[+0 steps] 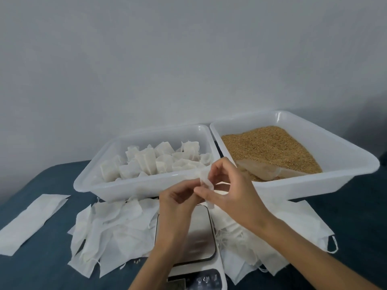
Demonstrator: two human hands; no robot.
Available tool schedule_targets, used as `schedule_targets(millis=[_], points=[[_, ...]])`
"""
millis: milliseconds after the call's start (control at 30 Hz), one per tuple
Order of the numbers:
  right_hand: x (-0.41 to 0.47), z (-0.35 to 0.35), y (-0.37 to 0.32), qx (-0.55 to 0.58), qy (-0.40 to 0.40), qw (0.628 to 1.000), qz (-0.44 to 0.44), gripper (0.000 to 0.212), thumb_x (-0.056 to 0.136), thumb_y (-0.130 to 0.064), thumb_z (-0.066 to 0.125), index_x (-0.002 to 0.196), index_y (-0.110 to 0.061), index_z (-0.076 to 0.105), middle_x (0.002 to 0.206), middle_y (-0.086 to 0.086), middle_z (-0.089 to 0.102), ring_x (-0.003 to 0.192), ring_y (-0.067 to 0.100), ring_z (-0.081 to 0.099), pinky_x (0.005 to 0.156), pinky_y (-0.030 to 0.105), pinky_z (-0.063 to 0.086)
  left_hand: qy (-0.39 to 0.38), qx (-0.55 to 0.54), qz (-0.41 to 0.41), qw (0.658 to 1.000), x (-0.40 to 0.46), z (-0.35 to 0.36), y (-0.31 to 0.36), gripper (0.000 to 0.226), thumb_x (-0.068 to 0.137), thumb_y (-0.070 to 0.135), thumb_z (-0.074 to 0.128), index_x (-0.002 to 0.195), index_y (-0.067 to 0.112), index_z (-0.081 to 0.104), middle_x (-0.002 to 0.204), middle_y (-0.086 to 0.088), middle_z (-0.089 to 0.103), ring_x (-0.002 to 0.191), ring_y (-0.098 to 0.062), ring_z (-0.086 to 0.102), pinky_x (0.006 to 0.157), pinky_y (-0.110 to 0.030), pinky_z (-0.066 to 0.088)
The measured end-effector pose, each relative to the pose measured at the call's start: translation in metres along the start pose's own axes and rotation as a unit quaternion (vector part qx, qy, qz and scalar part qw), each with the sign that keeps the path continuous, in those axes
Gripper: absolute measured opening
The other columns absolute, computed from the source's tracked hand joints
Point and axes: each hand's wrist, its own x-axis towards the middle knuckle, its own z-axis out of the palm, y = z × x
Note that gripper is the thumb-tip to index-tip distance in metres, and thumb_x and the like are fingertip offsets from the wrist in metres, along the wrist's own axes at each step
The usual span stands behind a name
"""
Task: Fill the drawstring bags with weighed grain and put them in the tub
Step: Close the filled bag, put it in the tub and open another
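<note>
Dark blue tabletop (41, 185) under a plain grey wall. Bottom centre sits the scale (188, 237); above it both hands, left hand (178, 199) and right hand (226, 185), pinch one drawstring bag (206, 182). I'd spread its mouth wide before scooping. Beyond, the tub (125, 185) of filled bags left, grain (268, 147) right.

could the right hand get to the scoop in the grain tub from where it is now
Probably yes: the scoop lies half-buried in the grain just beyond the right hand, nothing between. But that hand pinches a bag.
</note>
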Motion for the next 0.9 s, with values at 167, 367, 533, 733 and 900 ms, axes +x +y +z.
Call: schedule_targets(millis=[167,367,533,733,900], points=[[-0.005,0.009,-0.001,0.038,-0.027,0.999,0.015,0.027,0.086,-0.034,0.08,0.091,-0.019,0.058,0.086,-0.001,0.076,0.085,0.017,0.075,0.079,0.025,0.059,0.03,-0.025,-0.009,0.999,-0.003,-0.005,0.002,0.007,0.09,0.013,0.077,0.089,0.012,0.083,0.085,-0.013,0.078,0.08,-0.023,0.074,0.072,-0.025,0.059],[-0.007,0.009,0.0,0.068,-0.092,0.991,0.074,0.047,0.081,-0.042,0.081,0.109,-0.025,0.048,0.089,0.004,0.078,0.083,0.019,0.074,0.077,0.03,0.055,-0.003,0.003,-0.018,1.0,-0.002,-0.008,-0.001,0.013,0.092,0.004,0.074,0.099,0.01,0.083,0.094,-0.008,0.08,0.092,-0.021,0.076,0.08,-0.025,0.057],[-0.011,0.013,0.006,0.049,-0.099,0.991,0.079,0.027,0.099,-0.031,0.064,0.113,-0.033,0.041,0.083,0.002,0.075,0.075,0.016,0.068,0.075,0.026,0.054,0.009,-0.027,-0.022,0.999,-0.004,-0.006,-0.003,0.012,0.092,0.005,0.075,0.094,0.014,0.083,0.09,-0.012,0.08,0.084,-0.022,0.077,0.075,-0.025,0.058],[-0.007,0.013,0.008,-0.056,0.03,0.998,-0.007,0.021,0.096,-0.023,0.068,0.103,-0.028,0.049,0.089,-0.005,0.069,0.079,0.012,0.07,0.072,0.026,0.056,0.044,-0.042,-0.029,0.998,-0.001,-0.008,-0.004,0.016,0.093,0.003,0.075,0.1,0.015,0.084,0.098,-0.01,0.08,0.092,-0.018,0.075,0.078,-0.023,0.058],[-0.008,0.012,0.01,-0.038,0.025,0.999,-0.007,0.029,0.086,-0.026,0.08,0.097,-0.025,0.053,0.078,-0.002,0.067,0.076,0.02,0.069,0.072,0.024,0.057,0.037,0.01,0.0,0.999,-0.003,-0.006,-0.005,0.024,0.089,0.003,0.078,0.092,0.026,0.084,0.087,-0.003,0.08,0.083,-0.012,0.074,0.078,-0.023,0.057]])
